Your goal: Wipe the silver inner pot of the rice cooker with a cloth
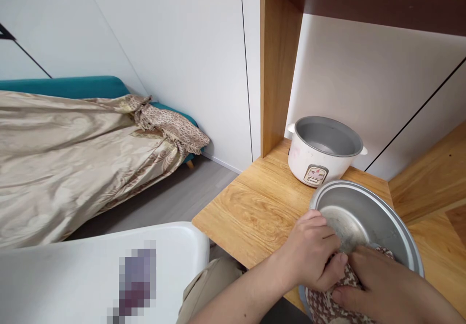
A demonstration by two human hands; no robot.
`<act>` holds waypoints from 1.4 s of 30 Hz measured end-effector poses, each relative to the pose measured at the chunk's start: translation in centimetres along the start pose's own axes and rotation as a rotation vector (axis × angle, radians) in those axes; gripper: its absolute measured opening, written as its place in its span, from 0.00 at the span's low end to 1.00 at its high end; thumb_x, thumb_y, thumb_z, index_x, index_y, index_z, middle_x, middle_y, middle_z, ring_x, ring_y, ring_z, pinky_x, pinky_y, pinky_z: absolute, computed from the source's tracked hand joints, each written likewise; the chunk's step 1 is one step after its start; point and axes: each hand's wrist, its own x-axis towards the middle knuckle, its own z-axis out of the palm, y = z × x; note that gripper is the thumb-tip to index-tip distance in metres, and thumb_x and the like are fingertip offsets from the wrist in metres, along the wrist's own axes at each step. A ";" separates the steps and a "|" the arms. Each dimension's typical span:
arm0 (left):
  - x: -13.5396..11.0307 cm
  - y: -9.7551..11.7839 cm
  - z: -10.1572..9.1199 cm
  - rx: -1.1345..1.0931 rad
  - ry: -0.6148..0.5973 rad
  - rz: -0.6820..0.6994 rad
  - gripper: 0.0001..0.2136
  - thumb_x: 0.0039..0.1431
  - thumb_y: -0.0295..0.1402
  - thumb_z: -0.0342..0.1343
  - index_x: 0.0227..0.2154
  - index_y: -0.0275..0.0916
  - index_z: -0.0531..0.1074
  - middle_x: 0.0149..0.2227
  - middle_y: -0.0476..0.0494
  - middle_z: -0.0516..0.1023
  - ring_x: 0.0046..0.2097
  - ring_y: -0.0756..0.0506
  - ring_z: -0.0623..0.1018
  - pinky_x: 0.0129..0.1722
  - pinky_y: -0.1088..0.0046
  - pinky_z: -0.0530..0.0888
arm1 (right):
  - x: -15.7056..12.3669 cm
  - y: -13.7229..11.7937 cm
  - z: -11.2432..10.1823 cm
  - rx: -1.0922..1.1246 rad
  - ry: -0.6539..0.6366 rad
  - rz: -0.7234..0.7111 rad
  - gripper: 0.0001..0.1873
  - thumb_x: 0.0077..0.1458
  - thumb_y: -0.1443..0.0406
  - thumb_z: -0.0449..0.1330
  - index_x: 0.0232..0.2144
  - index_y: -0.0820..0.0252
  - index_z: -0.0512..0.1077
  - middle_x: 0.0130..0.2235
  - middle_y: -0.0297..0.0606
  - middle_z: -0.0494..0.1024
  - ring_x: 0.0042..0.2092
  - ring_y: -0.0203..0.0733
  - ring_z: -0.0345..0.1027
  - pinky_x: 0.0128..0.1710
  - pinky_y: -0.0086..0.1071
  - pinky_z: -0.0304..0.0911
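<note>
A metal inner pot (367,222) is tilted toward me over the wooden desk (251,207). My left hand (313,251) grips the pot's near rim. My right hand (382,285) presses a brown-and-white patterned cloth (327,299) against the pot's inside lower edge. Behind the pot stands a white rice cooker body (320,151), open and with nothing in it.
A wooden shelf upright (276,66) rises at the desk's back left. A white chair (91,270) stands at lower left. A bed with a beige cover (73,154) lies to the left across grey floor. White wall panels are behind.
</note>
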 end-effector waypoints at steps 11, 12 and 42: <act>-0.2 -0.1 0.0 0.004 -0.037 -0.003 0.12 0.54 0.36 0.44 0.18 0.39 0.56 0.18 0.49 0.61 0.25 0.50 0.57 0.32 0.67 0.59 | 0.2 -0.5 -0.5 0.084 0.033 -0.044 0.07 0.53 0.57 0.60 0.31 0.52 0.71 0.35 0.29 0.78 0.38 0.42 0.69 0.35 0.34 0.53; -0.2 -0.1 0.0 0.003 -0.037 -0.003 0.12 0.54 0.36 0.44 0.18 0.39 0.56 0.18 0.49 0.61 0.25 0.50 0.57 0.32 0.67 0.59 | 0.1 -0.7 -0.6 0.091 0.037 -0.038 0.07 0.52 0.57 0.60 0.30 0.53 0.71 0.34 0.29 0.78 0.37 0.42 0.69 0.34 0.34 0.52; -0.1 0.0 0.0 0.009 -0.026 -0.003 0.11 0.53 0.35 0.45 0.18 0.39 0.57 0.18 0.50 0.60 0.25 0.50 0.57 0.31 0.66 0.60 | -0.1 -1.1 -1.0 0.053 0.007 -0.005 0.10 0.53 0.55 0.59 0.31 0.55 0.71 0.35 0.34 0.79 0.38 0.46 0.70 0.35 0.36 0.54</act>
